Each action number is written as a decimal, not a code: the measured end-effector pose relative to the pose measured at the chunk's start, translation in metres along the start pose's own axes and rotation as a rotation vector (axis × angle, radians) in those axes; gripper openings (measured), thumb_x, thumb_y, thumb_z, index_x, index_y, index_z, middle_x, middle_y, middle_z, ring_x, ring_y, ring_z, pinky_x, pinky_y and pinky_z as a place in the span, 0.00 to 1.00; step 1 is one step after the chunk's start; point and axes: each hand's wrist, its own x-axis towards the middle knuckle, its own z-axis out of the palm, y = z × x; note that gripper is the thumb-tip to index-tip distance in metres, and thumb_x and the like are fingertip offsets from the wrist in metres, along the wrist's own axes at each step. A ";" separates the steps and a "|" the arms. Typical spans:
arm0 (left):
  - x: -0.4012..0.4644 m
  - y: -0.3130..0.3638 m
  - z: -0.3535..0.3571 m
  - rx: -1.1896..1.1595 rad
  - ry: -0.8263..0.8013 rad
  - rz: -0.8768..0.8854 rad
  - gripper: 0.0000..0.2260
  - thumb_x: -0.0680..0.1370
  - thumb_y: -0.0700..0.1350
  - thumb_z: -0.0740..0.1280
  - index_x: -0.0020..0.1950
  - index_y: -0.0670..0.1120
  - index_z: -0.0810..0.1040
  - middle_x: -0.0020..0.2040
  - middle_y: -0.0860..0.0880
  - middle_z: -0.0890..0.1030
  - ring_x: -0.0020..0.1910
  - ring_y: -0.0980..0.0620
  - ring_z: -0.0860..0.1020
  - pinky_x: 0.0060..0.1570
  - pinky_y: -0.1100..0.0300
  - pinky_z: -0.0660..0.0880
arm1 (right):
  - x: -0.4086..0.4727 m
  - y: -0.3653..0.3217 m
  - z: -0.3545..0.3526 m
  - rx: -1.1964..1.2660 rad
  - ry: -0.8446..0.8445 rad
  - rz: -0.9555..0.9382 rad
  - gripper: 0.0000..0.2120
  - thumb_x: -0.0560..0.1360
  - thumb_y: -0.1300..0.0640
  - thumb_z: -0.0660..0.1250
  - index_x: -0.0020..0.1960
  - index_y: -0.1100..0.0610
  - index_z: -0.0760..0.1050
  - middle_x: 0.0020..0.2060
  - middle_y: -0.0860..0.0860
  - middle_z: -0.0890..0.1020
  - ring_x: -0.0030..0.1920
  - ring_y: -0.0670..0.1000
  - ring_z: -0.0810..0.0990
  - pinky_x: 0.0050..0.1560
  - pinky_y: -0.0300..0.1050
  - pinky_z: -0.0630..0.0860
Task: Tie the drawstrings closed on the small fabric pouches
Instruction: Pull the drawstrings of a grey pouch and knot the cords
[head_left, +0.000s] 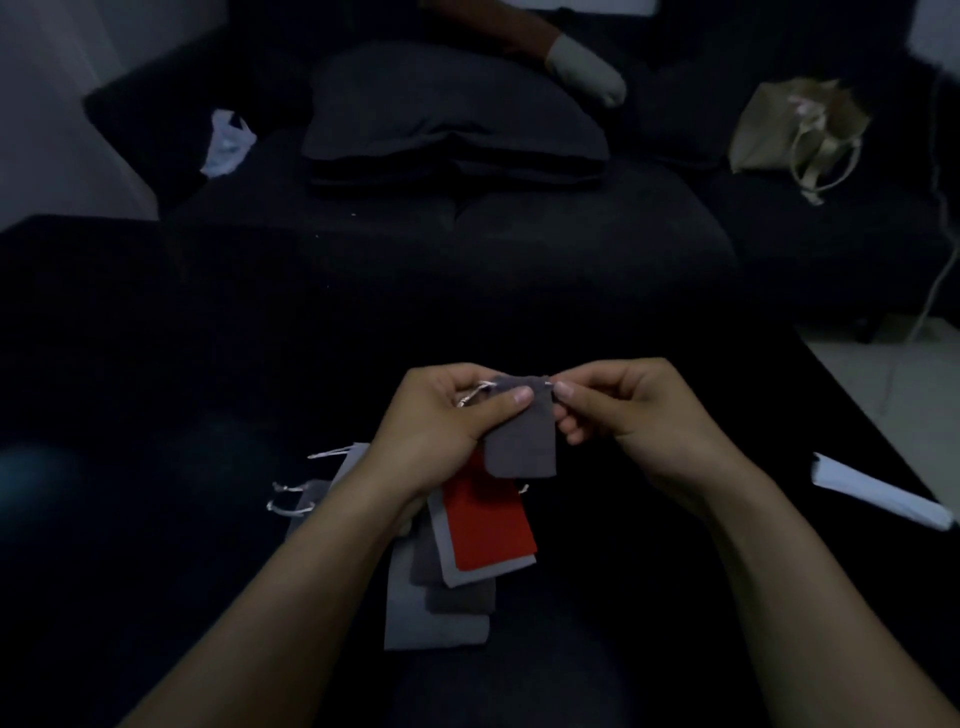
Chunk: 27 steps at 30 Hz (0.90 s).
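Well above the dark surface, both hands hold one small grey pouch by its top edge; the left hand has its thumb pressed across the front of the fabric near the upper left corner, fingers curled behind, so its grip is pinching the pouch; a pale drawstring loop shows just inside that hand; the right hand pinches the pouch's upper right corner between thumb and forefinger, at the spot where the cord comes out, with the other fingers curled under; whether it has the cord or only the cloth I cannot tell; the pouch hangs flat and upright, its lower edge free.

Below the hands a loose pile of pouches lies on the surface, grey ones overlapping at angles, with a red pouch on top of them, partly hidden by the held one; pale cord loops stick out to the left of the pile; near the right edge of the surface lies a white folded sheet.

Beyond, a dark sofa carries a dark cushion, a beige fabric bag at the right and a white plastic bag at the left.
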 end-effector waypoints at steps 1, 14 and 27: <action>-0.001 0.001 -0.001 0.008 -0.015 -0.011 0.05 0.75 0.43 0.73 0.48 0.44 0.85 0.42 0.46 0.87 0.43 0.50 0.86 0.39 0.62 0.81 | 0.000 -0.001 -0.001 -0.015 0.023 0.001 0.06 0.77 0.64 0.67 0.47 0.64 0.83 0.34 0.55 0.84 0.33 0.46 0.80 0.34 0.36 0.76; 0.002 0.017 -0.019 -0.488 0.185 -0.200 0.14 0.80 0.50 0.66 0.35 0.48 0.78 0.36 0.51 0.82 0.36 0.58 0.81 0.32 0.64 0.77 | -0.001 -0.007 -0.005 0.334 0.206 0.131 0.11 0.76 0.52 0.68 0.36 0.53 0.81 0.36 0.49 0.83 0.36 0.44 0.80 0.35 0.36 0.76; 0.007 0.026 0.005 -0.970 0.088 -0.134 0.16 0.85 0.48 0.53 0.38 0.47 0.68 0.26 0.53 0.68 0.22 0.59 0.65 0.21 0.68 0.63 | 0.005 -0.022 0.033 0.866 0.087 0.116 0.13 0.80 0.58 0.60 0.37 0.56 0.67 0.30 0.50 0.74 0.26 0.43 0.66 0.23 0.31 0.63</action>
